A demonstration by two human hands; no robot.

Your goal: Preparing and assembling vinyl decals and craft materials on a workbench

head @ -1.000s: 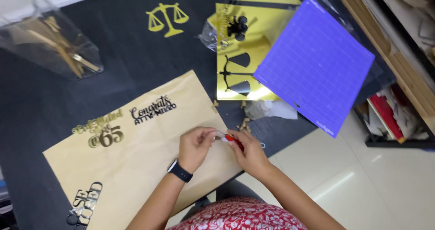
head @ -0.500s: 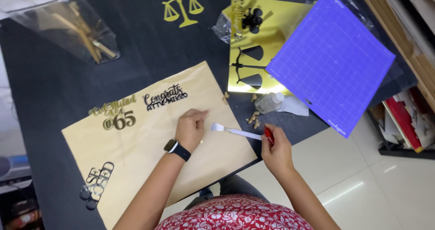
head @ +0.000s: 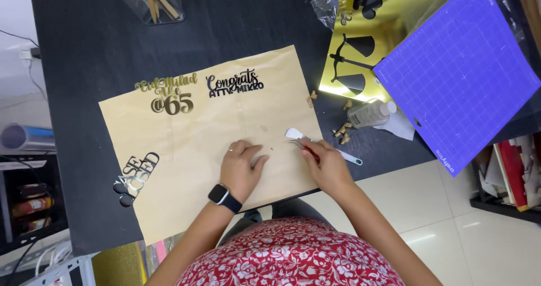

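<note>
My left hand (head: 239, 167), with a dark smartwatch on its wrist, rests palm down on a large tan paper sheet (head: 186, 145), fingers bent and pressing near a tiny scrap. My right hand (head: 328, 166) is close beside it, closed around a thin metal-tipped tool with a red part (head: 298, 145), its tip pointing left over the paper. A white spatula-like tool (head: 293, 133) lies slanted under that hand, and its pale handle sticks out to the right. Gold lettering (head: 169, 93), black lettering (head: 235, 83) and a third cut-out (head: 136, 176) lie on the sheet.
The black table (head: 84, 49) carries a purple cutting mat (head: 456, 77) at the right, a gold mirror sheet (head: 338, 77) with cut shapes, a small clear bottle (head: 369, 113), small tan bits, and a clear bag of sticks (head: 149, 1). Shelves stand at both sides.
My right hand has swung back left from the paper's edge to beside my left hand. The white tool, earlier spanning between the hands, now lies under the right hand.
</note>
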